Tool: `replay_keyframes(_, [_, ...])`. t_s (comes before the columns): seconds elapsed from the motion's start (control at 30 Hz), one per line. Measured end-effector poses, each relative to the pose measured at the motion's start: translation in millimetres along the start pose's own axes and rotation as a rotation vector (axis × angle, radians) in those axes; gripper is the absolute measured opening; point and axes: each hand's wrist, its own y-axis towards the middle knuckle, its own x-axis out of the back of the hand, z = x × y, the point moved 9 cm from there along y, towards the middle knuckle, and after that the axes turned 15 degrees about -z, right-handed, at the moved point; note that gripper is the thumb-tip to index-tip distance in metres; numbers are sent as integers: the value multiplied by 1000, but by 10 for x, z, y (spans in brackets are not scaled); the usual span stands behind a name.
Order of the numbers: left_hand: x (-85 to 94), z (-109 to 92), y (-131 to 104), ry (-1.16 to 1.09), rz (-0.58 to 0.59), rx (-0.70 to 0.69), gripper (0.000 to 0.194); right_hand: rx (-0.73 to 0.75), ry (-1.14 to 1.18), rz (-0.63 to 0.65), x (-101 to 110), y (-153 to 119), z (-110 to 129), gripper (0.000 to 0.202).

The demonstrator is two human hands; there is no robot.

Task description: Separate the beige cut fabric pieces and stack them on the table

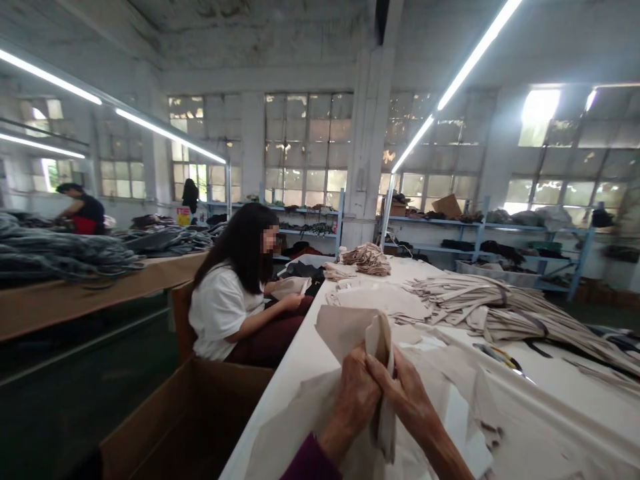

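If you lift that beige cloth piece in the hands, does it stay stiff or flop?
Probably floppy: the beige cloth piece folds and droops between the left hand and right hand. It looks thin, so likely light, and unlikely to break.

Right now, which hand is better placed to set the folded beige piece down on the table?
Probably the right hand: its fingers wrap the folded beige piece on the side facing the open white table. The left hand only pinches it, nearer the table's edge.
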Motion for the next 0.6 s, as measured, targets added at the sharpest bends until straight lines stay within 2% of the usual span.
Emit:
replay_keyframes(0.1, [48, -89, -17, 179, -70, -63, 9, -18, -10, 54, 109, 67, -68, 34])
replay_keyframes(0.2, [102, -80, 68, 300, -112, -89, 7, -122, 141, 53, 283, 199, -280, 42])
replay_keyframes(0.3, [260, 93, 198, 304, -241, -30, 16, -280, 416, 11, 365, 276, -519, 30])
replay_keyframes(0.37, [307, 244, 244, 233, -268, 63, 14, -400, 549, 1, 308, 251, -634, 28])
replay_keyframes(0.47, [187, 335, 234, 48, -127, 176, 21, -478, 632, 60, 132, 157, -634, 31])
replay_keyframes(0.53, [11, 309, 172, -72, 73, 216, 25, -439, 641, 157, 19, 108, -548, 35])
replay_keyframes(0.6, [-139, 326, 79, -100, 251, 255, 25, -366, 580, 212, -11, 98, -505, 35])
